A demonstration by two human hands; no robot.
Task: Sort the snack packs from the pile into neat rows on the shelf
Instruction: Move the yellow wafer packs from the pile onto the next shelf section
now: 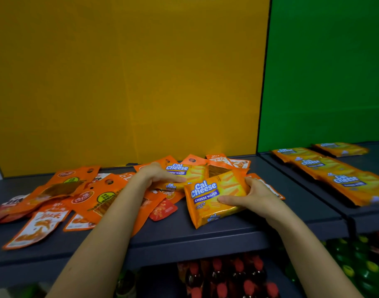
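While reaching forward, both hands grip.
Right hand pinches front wafer pack; left hand curls round rear wafer pack.

The front Cal Cheese wafer pack and the rear Cal Cheese wafer pack are smooth, glossy plastic film, the orange pouches are likewise shiny, slightly crinkled film, the shelf looks like matt dark grey painted metal, and the yellow back panel is matt and smooth.

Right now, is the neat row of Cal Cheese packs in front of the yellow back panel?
No, the row of Cal Cheese packs lies before the green panel, right of the yellow panel.
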